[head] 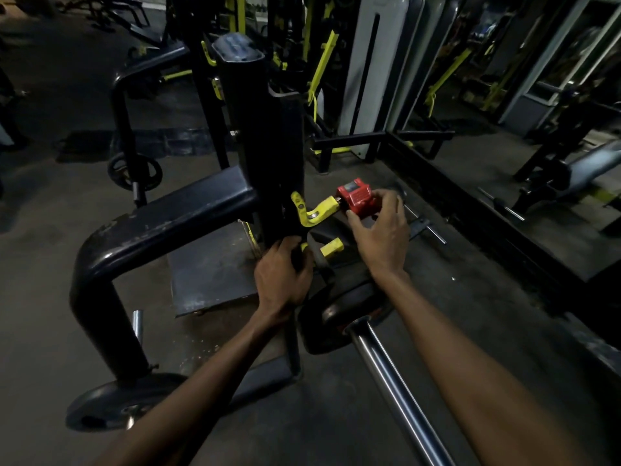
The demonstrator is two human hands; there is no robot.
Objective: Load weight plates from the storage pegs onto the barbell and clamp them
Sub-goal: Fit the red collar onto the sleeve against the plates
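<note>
From the head camera, the right hand [381,230] reaches forward with thumb and fingers curled around a small red blocky plastic clamp [355,195], which sits at the tip of a chipped yellow metal hook [314,211] projecting from a tall black steel rack post [258,136]. The left hand [282,274] is wrapped around a dark part at the foot of that post, fingers curled on it; what exactly it grips is too dark to tell. Just beside the left hand, a second short yellow peg [332,247] sticks out lower down. A black round weight plate [342,314] already sits on the shiny chrome barbell sleeve [393,381], which runs from the plate toward the lower edge of the view, between the two forearms. Another black weight plate [104,403] hangs on a storage peg at the lower left, near the bent black tubular frame [100,270], and a smaller black plate [134,171] stands farther back on the grey gym floor [43,297].
</note>
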